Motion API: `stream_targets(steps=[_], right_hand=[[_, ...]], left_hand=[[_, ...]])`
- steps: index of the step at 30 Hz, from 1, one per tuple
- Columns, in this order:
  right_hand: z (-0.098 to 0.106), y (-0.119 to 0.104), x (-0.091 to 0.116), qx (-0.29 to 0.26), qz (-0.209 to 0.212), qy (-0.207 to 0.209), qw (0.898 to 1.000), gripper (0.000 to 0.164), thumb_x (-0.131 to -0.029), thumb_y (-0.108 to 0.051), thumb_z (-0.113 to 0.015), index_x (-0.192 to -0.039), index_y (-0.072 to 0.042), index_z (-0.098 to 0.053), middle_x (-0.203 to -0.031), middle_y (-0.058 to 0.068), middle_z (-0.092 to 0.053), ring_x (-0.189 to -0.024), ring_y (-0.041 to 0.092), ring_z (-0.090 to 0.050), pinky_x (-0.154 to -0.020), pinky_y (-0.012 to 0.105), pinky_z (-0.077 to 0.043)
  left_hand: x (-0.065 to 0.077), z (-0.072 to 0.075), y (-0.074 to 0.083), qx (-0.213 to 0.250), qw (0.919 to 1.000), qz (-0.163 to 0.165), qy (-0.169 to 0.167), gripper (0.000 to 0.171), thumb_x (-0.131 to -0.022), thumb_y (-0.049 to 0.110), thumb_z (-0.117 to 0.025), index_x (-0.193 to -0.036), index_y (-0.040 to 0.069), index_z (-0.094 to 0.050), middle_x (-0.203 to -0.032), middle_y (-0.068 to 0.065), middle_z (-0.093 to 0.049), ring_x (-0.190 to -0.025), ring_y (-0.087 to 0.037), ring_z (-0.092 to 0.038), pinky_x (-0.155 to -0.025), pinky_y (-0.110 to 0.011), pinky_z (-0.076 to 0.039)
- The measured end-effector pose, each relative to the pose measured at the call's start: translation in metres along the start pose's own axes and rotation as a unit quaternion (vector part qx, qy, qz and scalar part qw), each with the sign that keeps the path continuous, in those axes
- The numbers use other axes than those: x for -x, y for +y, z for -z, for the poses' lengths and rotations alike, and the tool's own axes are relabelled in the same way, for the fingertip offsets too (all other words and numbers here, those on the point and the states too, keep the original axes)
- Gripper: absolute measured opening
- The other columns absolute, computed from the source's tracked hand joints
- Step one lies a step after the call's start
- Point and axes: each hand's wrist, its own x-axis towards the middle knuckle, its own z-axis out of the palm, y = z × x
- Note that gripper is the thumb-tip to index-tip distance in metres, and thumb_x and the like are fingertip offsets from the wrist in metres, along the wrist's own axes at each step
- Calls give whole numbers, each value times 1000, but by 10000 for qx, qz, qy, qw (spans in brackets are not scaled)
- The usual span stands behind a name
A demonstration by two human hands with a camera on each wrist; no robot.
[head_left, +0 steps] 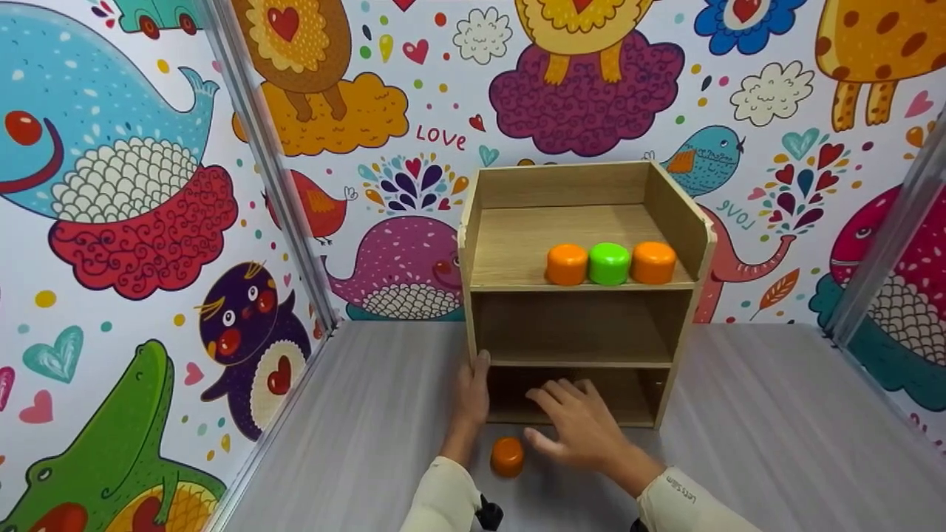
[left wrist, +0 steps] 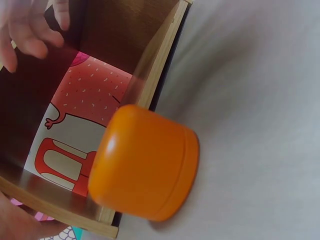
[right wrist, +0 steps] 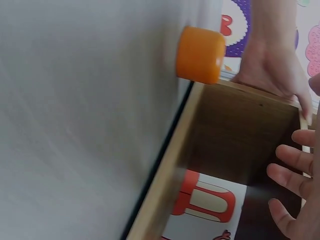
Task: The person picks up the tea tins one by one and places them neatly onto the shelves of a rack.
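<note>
A wooden three-level shelf (head_left: 569, 364) stands on the table. At its lower left side, my left hand (head_left: 473, 391) holds the side panel, the thumb by the front edge in the right wrist view. My right hand (head_left: 580, 425) is before the bottom compartment with its fingers spread and nothing in them. Between the two hands an orange rounded cylinder (head_left: 507, 457), like an upturned cup, sits on the table in front of the shelf, touched by neither hand. The left wrist view shows this orange cylinder (left wrist: 142, 162) close up, with a narrow band round its base.
On the top level stand an orange cylinder (head_left: 567, 264), a green one (head_left: 609, 264) and another orange one (head_left: 653, 263) in a row, toward the right. Cartoon-printed wall panels (head_left: 414, 185) with metal posts (head_left: 270, 162) border the grey table (head_left: 355, 414).
</note>
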Motion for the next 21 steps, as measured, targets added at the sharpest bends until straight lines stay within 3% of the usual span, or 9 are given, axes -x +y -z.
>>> stream_targets(steps=[6,13,21], right_hand=[[-14,-6,3,56,50,-265,9996,51,-95,-63,-58,-128,-24,-63,-116,-3,-67,-103,22,-65,-86,53,-48],[-29,-13,6,-61,139,-419,9990,48,-92,-58,-64,-126,-24,-64,-114,-5,-67,-99,19,-63,-84,51,-46],[-38,-16,11,-45,244,-695,9973,50,-95,-61,-57,-125,-21,-64,-115,-1,-67,-105,27,-66,-86,57,-48]], left_hand=[[-1,0,0,33,10000,-12,21,39,-107,40,-49,-106,2,-58,-95,-11,-54,-89,-27,-53,-79,-34,-42],[1,1,1,-41,10000,35,-10,42,-108,44,-47,-110,3,-57,-108,-13,-60,-100,-30,-57,-91,-39,-45],[3,2,1,-207,9996,159,-74,51,-107,49,-45,-123,3,-57,-125,-14,-63,-115,-30,-59,-105,-52,-44]])
